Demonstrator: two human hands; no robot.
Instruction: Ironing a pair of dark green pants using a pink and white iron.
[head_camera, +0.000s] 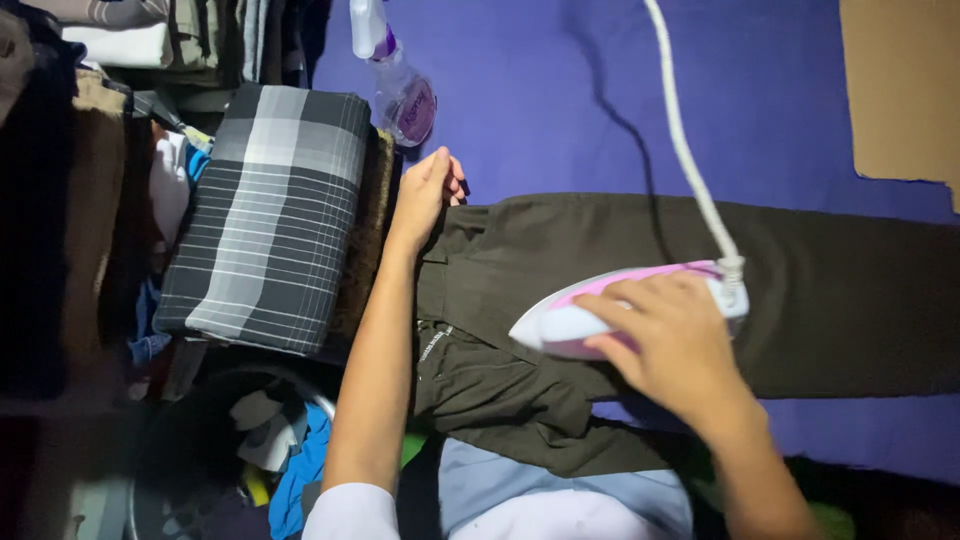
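Nearest edge, 6 o'clock: pale blue folded cloth (560, 490) lies beside the person's white sleeve (350, 512), partly under the trouser hem.
Right hand (672, 345): at about 5 o'clock from frame centre, fingers curled down over the handle of the white and pink electric iron (570, 322); grip closed on it, palm on top, apparently so the sole stays flat on the cloth.
Iron position: resting on the dark olive trousers (600, 240), pointed tip toward 9 o'clock, near the waistband and pocket area.
Iron cord: white flexible cable (690, 170) rises from the iron's heel toward 12 o'clock, off the cloth and out of the iron's way.
Left hand (425, 195): at 10 o'clock from centre, fingers loosely extended and pressed on the waistband end of the trousers; not closed round anything, judged to be pinning the fabric taut.
Trousers: spread lengthwise from 9 to 3 o'clock on the blue-covered surface (780, 90); one leg folded back toward 6 o'clock.
Left side, 9 o'clock: grey, black and white checked folded cloth (270, 215) on a stack just beside the left forearm; basket of mixed clothing (270, 450) lower down.
Far edge, 12 o'clock: clear spray bottle with purple label (400, 95), lying near the left hand.
Far corner, 2 o'clock: brown cardboard sheet (900, 90), well apart from both hands.
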